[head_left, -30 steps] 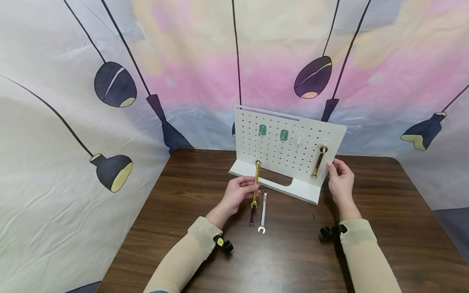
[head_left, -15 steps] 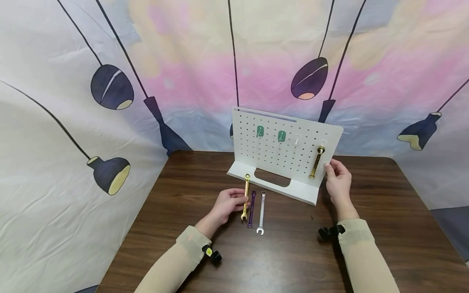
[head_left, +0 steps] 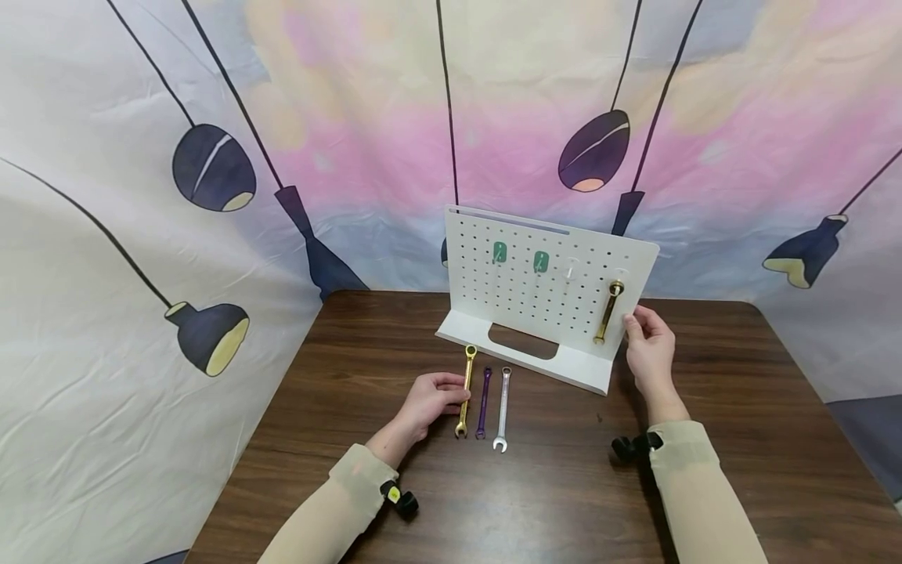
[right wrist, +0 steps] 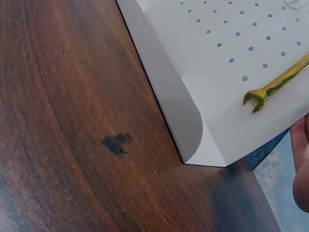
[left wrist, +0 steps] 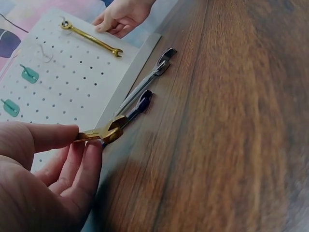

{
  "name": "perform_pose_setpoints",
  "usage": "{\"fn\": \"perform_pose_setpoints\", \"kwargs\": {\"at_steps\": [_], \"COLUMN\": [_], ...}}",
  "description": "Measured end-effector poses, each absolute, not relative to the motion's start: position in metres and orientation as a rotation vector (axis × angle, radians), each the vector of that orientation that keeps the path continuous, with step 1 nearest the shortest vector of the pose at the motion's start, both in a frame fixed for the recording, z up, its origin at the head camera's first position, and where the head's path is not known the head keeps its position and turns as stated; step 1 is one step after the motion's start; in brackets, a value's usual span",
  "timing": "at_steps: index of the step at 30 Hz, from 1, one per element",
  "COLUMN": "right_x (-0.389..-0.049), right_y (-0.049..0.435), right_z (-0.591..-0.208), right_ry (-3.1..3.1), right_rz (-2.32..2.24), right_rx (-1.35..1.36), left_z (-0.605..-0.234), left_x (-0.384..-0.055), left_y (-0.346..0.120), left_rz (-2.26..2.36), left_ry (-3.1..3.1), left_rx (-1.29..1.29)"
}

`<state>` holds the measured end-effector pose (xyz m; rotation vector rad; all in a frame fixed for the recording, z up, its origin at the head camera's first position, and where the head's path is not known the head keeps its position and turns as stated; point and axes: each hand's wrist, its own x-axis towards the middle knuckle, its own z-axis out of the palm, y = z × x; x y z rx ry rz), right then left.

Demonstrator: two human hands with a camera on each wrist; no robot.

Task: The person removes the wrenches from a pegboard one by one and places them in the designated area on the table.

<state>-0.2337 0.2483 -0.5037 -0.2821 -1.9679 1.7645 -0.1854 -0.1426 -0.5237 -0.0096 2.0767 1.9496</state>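
Note:
My left hand (head_left: 431, 401) pinches a gold wrench (head_left: 466, 390) between thumb and fingers, its ring end pointing toward the board. In the left wrist view the wrench's open end (left wrist: 114, 129) juts out past the fingertips. Just right of it lie a purple wrench (head_left: 483, 403) and a silver wrench (head_left: 503, 409), side by side on the table. My right hand (head_left: 650, 352) grips the right edge of a white pegboard (head_left: 550, 282), thumb on the front. Another gold wrench (head_left: 609, 312) hangs from a clear hook near that edge.
Two green hooks (head_left: 499, 252) and a clear hook (head_left: 569, 270) are on the pegboard. It stands on a folded base with a cutout, on the brown wooden table (head_left: 550, 501). Behind hangs a cloth backdrop (head_left: 366, 117) printed with lamps.
My left hand has moved left and toward me with the gold wrench, away from over the purple one and lower to the table. My right hand stays at the board's edge.

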Motion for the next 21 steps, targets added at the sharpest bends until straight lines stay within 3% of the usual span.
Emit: {"fn": "perform_pose_setpoints", "kwargs": {"at_steps": [21], "right_x": [-0.2329], "right_y": [0.2476], "right_z": [-0.5026], "right_ry": [-1.966], "right_rz": [1.788], "right_rx": [-0.285], "left_z": [-0.5205], "left_x": [-0.1860], "left_y": [-0.1430], "left_rz": [1.753], "left_ry": [2.240], "left_rx": [0.028]}}
